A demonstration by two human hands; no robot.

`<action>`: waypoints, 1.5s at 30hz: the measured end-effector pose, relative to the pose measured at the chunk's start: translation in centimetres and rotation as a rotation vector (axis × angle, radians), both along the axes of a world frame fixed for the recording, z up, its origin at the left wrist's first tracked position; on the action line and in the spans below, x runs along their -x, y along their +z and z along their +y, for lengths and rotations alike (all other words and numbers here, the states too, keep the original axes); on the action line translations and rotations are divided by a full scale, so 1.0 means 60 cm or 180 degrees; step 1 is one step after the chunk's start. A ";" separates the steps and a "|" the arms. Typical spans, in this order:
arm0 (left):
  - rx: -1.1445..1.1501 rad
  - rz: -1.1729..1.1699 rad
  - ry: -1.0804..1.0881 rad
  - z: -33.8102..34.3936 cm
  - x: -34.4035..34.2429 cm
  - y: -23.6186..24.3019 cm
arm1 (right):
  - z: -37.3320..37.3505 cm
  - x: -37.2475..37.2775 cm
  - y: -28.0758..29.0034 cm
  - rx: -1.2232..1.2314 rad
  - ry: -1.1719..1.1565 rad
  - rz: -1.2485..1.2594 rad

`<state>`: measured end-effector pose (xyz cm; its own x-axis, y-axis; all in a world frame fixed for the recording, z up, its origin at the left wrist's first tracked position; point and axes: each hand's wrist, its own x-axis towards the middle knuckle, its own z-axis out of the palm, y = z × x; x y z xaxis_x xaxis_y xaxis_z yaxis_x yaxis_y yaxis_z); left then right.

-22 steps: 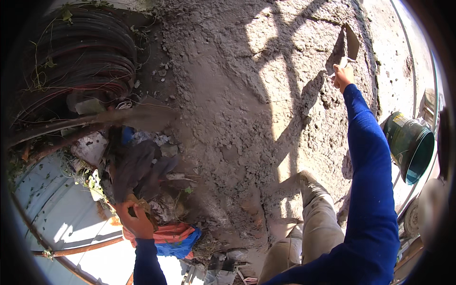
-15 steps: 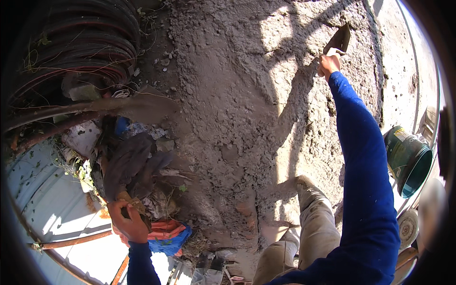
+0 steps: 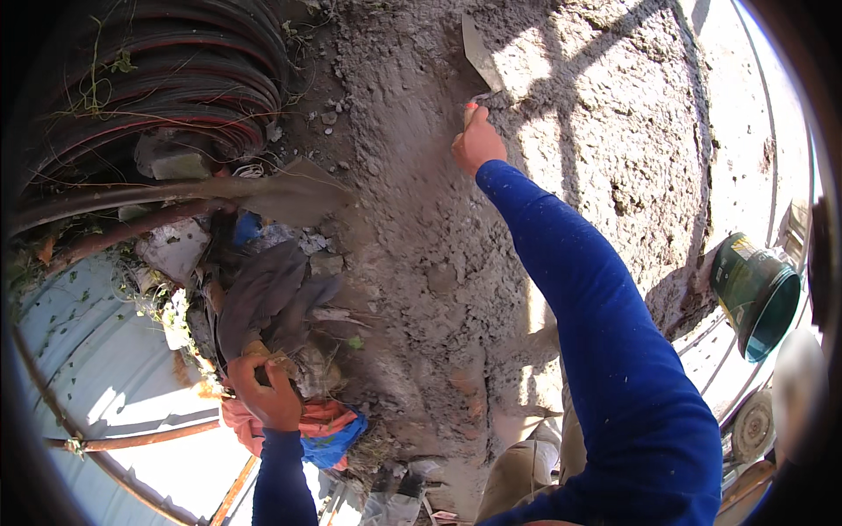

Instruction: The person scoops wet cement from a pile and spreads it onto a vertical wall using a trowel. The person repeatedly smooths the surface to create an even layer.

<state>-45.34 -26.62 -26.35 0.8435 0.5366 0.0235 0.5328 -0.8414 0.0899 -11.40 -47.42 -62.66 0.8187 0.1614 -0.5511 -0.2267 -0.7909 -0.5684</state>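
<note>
From my remote seat I see rough grey mortar (image 3: 412, 228) filling most of my view, shadowed at left and broken by sunlit patches toward the right. A pale blue metal sheet (image 3: 96, 351) takes up my lower left, and a thick coil of black hose (image 3: 189, 79) sits above it, trailed by thin vines. At my right a green bucket (image 3: 745, 285) leans over, its mouth toward me. Dark crumpled cloth (image 3: 259, 294) lies left of the mortar, with an orange and blue bundle (image 3: 329, 434) just below it. The trowel (image 3: 479, 60) is at my upper middle, over the mortar, blade pointing up and away; I can't tell whether it touches. My left hand (image 3: 266, 393) is half curled beside the dark cloth, thumb and fingers bent toward each other; I can't tell if anything is gripped. My right hand (image 3: 480, 140) is closed round the trowel's handle.
</note>
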 end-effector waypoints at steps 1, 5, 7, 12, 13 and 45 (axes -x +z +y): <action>0.0009 0.0001 0.0023 0.000 0.003 0.000 | 0.010 0.026 0.013 -0.0011 0.0064 0.0049; 0.0075 -0.0077 0.0046 0.001 -0.001 0.002 | -0.023 0.122 0.048 -0.0174 0.0333 0.0203; -0.0014 -0.0080 -0.0007 0.005 0.011 0.006 | -0.080 0.160 0.068 -0.0398 0.0430 0.0116; -0.0065 -0.0055 -0.0042 -0.001 0.008 0.007 | -0.223 0.185 0.034 -0.0123 -0.1010 -0.0200; -0.0074 -0.0045 -0.0042 -0.002 0.006 0.006 | -0.236 0.171 0.016 0.0081 -0.1281 -0.0307; 0.0187 0.0128 0.0137 0.001 -0.004 0.006 | -0.212 -0.072 0.082 0.0863 0.3964 -0.1184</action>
<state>-45.08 -26.58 -25.98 0.8192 0.5719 -0.0426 0.5726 -0.8116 0.1161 -7.10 -60.14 -57.74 0.3130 0.8302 -0.4613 0.8612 -0.4529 -0.2308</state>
